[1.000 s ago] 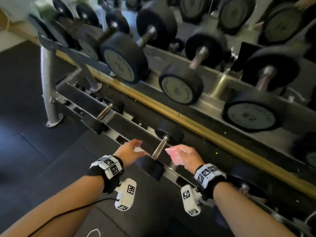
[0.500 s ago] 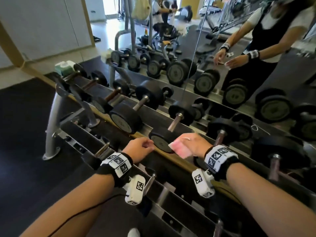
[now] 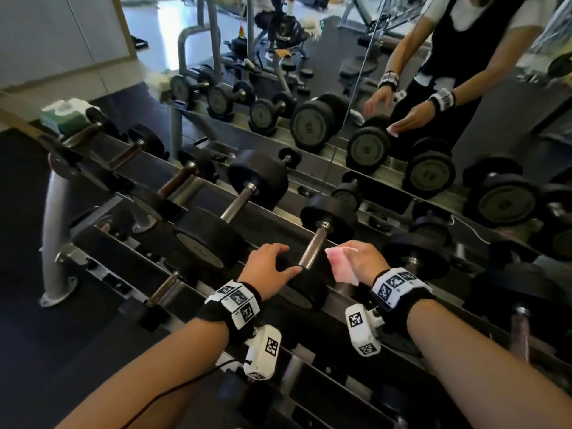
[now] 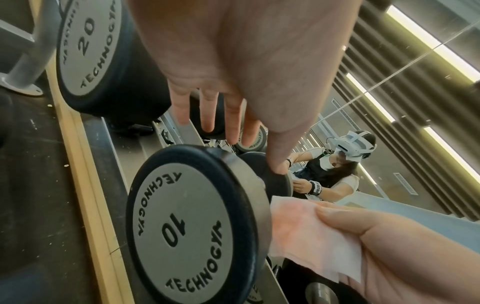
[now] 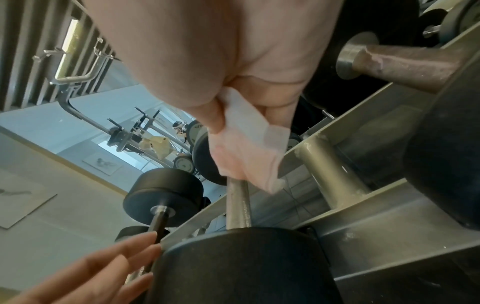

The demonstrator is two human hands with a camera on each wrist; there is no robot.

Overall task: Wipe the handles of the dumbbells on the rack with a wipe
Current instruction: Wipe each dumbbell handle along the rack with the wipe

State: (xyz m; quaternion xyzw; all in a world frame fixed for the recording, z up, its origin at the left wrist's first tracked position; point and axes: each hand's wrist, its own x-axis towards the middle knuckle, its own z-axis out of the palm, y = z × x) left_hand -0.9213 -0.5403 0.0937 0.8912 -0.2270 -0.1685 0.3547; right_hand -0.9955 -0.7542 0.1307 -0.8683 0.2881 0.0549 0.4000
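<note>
A black dumbbell marked 10 (image 4: 187, 226) lies on the rack's upper tier, its steel handle (image 3: 314, 247) bare between the two heads. My left hand (image 3: 272, 264) rests on the near head (image 3: 305, 289) with straight fingers, thumb on the rim (image 4: 276, 164). My right hand (image 3: 363, 258) pinches a folded pink-white wipe (image 3: 340, 264) just right of the handle. In the right wrist view the wipe (image 5: 246, 148) hangs at the top of the handle (image 5: 237, 203); whether it touches is unclear. The left hand's fingers (image 5: 116, 267) show beside the head.
A bigger dumbbell marked 20 (image 4: 85, 47) sits to the left, another (image 3: 418, 258) to the right. A green wipes pack (image 3: 65, 116) stands at the rack's far left end. Small dumbbells (image 3: 161, 289) lie on the lower tier. A mirror (image 3: 402, 72) backs the rack.
Both hands rose from a small dumbbell on the lower tier to the 10 dumbbell on the upper tier. The wipe stayed in my right hand.
</note>
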